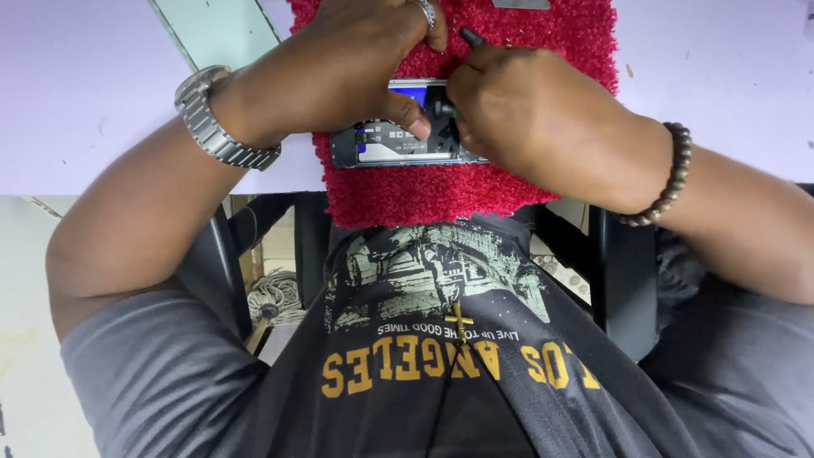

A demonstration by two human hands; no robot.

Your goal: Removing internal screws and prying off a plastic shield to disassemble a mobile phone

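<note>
An opened phone (390, 146) with its back off and its inner parts showing lies on a red fluffy mat (424, 197) at the near edge of a pale table (85, 93). My left hand (356, 59), with a metal watch and a ring, rests over the phone, thumb pressed on its middle. My right hand (526, 110), with a bead bracelet on the wrist, is closed around a thin dark tool (471, 37) and is held against the phone's right end. The tool's tip is hidden under my fingers.
A pale green panel (220, 30) lies on the table at the top left. Below the table edge are black chair parts (623, 271), a coil of rope (275, 293) on the floor, and my dark printed shirt (424, 373).
</note>
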